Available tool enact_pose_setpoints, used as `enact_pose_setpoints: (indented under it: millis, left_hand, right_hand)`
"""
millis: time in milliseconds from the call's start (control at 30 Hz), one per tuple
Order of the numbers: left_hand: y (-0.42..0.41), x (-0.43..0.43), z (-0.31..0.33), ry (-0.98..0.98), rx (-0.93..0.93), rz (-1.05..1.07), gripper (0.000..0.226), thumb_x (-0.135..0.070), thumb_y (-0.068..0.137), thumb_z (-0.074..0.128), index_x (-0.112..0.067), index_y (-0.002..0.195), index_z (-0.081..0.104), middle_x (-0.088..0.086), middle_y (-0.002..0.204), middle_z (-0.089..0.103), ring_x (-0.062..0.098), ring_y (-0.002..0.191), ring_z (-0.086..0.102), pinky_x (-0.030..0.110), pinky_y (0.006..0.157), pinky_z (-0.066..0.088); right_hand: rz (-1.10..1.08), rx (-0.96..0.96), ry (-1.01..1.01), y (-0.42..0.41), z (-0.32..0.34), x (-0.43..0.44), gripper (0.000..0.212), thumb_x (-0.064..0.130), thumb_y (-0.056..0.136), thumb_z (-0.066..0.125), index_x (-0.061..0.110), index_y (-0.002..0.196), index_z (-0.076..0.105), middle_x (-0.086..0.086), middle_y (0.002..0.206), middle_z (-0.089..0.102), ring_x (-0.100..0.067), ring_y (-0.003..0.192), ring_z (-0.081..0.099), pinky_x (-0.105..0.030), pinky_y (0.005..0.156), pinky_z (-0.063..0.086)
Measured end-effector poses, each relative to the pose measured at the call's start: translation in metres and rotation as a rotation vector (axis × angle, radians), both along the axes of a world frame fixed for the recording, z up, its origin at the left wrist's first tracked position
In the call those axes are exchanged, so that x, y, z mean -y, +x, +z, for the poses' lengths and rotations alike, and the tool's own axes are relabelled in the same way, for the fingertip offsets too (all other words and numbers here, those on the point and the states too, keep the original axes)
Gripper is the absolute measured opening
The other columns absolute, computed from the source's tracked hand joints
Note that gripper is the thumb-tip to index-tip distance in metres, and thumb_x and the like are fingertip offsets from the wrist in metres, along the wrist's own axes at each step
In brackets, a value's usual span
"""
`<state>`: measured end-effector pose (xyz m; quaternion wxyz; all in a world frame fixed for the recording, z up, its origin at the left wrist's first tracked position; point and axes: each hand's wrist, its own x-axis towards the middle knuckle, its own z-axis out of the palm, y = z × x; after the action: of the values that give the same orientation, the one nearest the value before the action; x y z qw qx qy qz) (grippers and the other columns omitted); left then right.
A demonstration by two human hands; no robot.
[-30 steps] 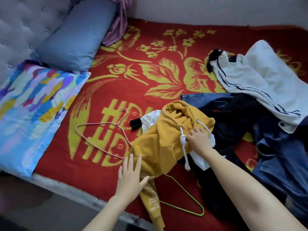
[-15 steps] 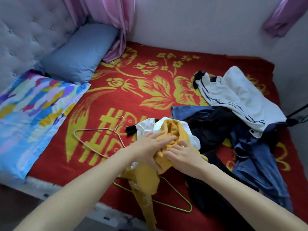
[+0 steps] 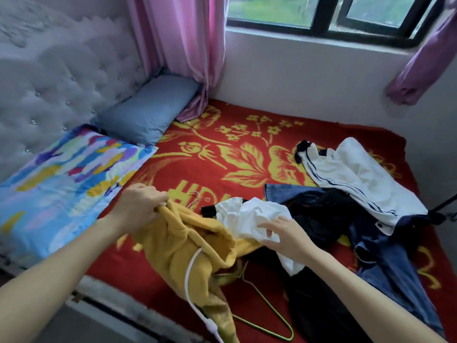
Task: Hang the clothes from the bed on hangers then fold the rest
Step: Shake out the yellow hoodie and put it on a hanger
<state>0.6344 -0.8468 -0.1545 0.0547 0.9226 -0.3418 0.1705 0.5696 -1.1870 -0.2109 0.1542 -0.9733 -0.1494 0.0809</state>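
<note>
My left hand (image 3: pixel 138 206) grips the edge of a mustard-yellow hoodie (image 3: pixel 183 248) and holds it lifted above the bed, its white drawstring (image 3: pixel 190 280) dangling. My right hand (image 3: pixel 284 233) rests with relaxed fingers on a crumpled white garment (image 3: pixel 249 216) beside the hoodie. A green wire hanger (image 3: pixel 269 315) lies on the red blanket under the hoodie. Only the hook of a pink hanger (image 3: pixel 195 195) peeks out behind the yellow cloth. Dark clothes (image 3: pixel 321 211), blue jeans (image 3: pixel 385 258) and a white jacket with dark stripes (image 3: pixel 356 179) are piled to the right.
The bed has a red blanket with a yellow pattern (image 3: pixel 222 154). A blue pillow (image 3: pixel 148 107) and a multicoloured pillow (image 3: pixel 61 179) lie by the tufted headboard (image 3: pixel 54 78) on the left. Pink curtains (image 3: pixel 183 45) and a window (image 3: pixel 321 13) stand behind.
My left hand has pulled the yellow hoodie up and to the left, uncovering the white garment. My right hand moved right onto that white garment. The view tilted upward.
</note>
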Motion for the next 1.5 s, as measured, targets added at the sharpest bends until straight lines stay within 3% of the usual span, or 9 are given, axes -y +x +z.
enact_pose_setpoints:
  millis: [200,367,500,567,700,833,1000,1267,1500]
  left_hand:
    - [0.023,-0.042,0.081,-0.249,0.392,0.008,0.028,-0.021,0.075,0.047,-0.006,0.061,0.067,0.010,0.050,0.058,0.028,0.045,0.058,0.032,0.052,0.048]
    - [0.051,-0.122,0.142,-0.168,0.647,0.114,0.031,-0.024,0.079,0.046,-0.007,0.060,0.064,0.011,0.046,0.053,0.029,0.042,0.055,0.028,0.045,0.044]
    - [0.077,-0.195,0.146,-0.013,0.690,0.095,0.033,-0.033,0.081,0.049,-0.008,0.066,0.063,0.009,0.053,0.056,0.027,0.048,0.057,0.035,0.060,0.042]
    - [0.089,-0.226,0.123,0.052,0.549,0.014,0.035,-0.043,0.070,0.063,-0.009,0.079,0.067,0.008,0.065,0.063,0.028,0.060,0.061,0.039,0.068,0.041]
    - [0.095,-0.272,0.029,0.322,-0.332,0.050,0.058,-0.045,0.071,0.072,-0.024,0.122,0.052,-0.001,0.108,0.057,0.019,0.102,0.050,0.028,0.080,0.033]
    - [0.088,-0.288,-0.062,0.298,-0.911,-0.031,0.033,-0.039,0.077,0.069,-0.022,0.083,0.042,0.003,0.084,0.053,0.024,0.081,0.052,0.031,0.063,0.035]
    - [0.077,-0.281,-0.117,0.350,-0.953,-0.043,0.062,-0.079,0.073,0.037,-0.017,0.074,0.045,-0.001,0.082,0.049,0.019,0.084,0.043,0.034,0.070,0.033]
    - [0.058,-0.255,-0.154,-0.013,-1.611,-0.046,0.027,-0.027,0.071,0.061,-0.026,0.056,0.039,-0.012,0.054,0.037,0.007,0.051,0.036,0.019,0.049,0.029]
    - [0.053,-0.252,-0.177,0.468,-1.045,-0.001,0.014,-0.017,0.088,0.049,-0.016,0.101,0.048,0.006,0.105,0.059,0.025,0.097,0.057,0.033,0.073,0.042]
  right_hand:
    - [0.216,0.103,0.299,0.051,0.070,-0.165,0.087,0.039,0.079,0.071,0.022,0.148,0.021,-0.004,0.146,0.039,-0.021,0.130,0.037,-0.032,0.102,0.033]
    - [0.067,0.437,0.487,0.104,0.128,-0.239,0.033,0.004,0.075,0.064,0.008,0.107,0.065,-0.008,0.100,0.068,-0.030,0.098,0.061,-0.037,0.082,0.047]
    - [0.019,0.436,0.555,0.156,0.171,-0.263,0.029,-0.009,0.069,0.060,0.009,0.089,0.071,-0.002,0.077,0.065,-0.027,0.075,0.061,-0.039,0.073,0.050]
    - [0.084,0.407,0.560,0.172,0.166,-0.281,0.028,-0.013,0.069,0.058,0.008,0.082,0.071,0.007,0.070,0.061,-0.015,0.069,0.057,-0.028,0.068,0.048]
    - [0.103,0.221,0.412,0.176,0.102,-0.316,0.029,-0.014,0.070,0.057,0.007,0.083,0.072,0.010,0.070,0.062,0.001,0.066,0.055,-0.003,0.060,0.036]
    - [0.154,0.013,0.199,0.166,0.015,-0.344,0.025,-0.007,0.074,0.055,0.010,0.083,0.071,0.000,0.073,0.066,-0.017,0.067,0.058,-0.019,0.061,0.035]
    - [0.030,-0.120,0.056,0.145,-0.042,-0.341,0.026,-0.005,0.079,0.048,0.010,0.088,0.067,-0.002,0.073,0.063,-0.017,0.064,0.046,-0.023,0.062,0.023]
    - [-0.129,-0.221,0.068,0.124,-0.084,-0.314,0.035,-0.007,0.079,0.049,0.014,0.098,0.068,0.000,0.084,0.068,-0.022,0.077,0.059,-0.025,0.073,0.030]
    - [0.048,-0.557,-0.133,0.124,-0.142,-0.300,0.025,0.011,0.084,0.058,0.019,0.107,0.060,0.013,0.085,0.052,-0.017,0.094,0.051,-0.031,0.080,0.032]
